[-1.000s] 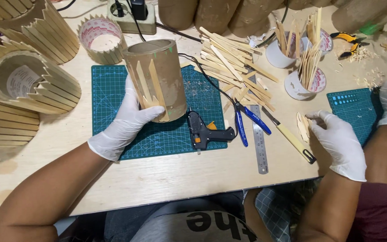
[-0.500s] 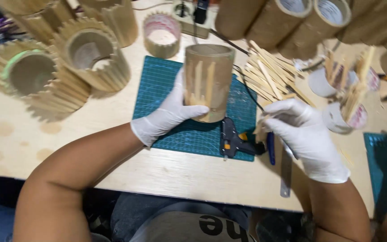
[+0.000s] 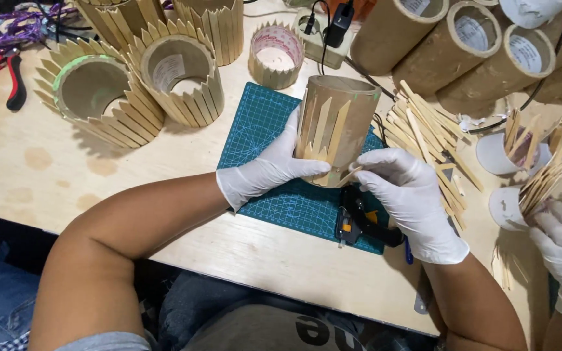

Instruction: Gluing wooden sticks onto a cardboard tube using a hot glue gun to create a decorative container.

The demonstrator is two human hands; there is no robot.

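pale wooden table [image 3: 47, 175], green cutting mat [image 3: 261, 130], glue gun [image 3: 357, 220], sticks [image 3: 424, 133]

Bright even overhead light, soft shadows beneath the arms, slight motion blur, mild wide-angle bending at the edges

Cardboard tube [image 3: 335, 130] upright on cutting mat [image 3: 255, 127] at table [image 3: 47, 175] centre; glue gun [image 3: 359, 221] on the mat's near right corner; loose wooden sticks [image 3: 427, 140] right of the mat; stick-clad tubes [image 3: 138, 84] toward far left corner; bare tubes [image 3: 463, 45] along far right edge.
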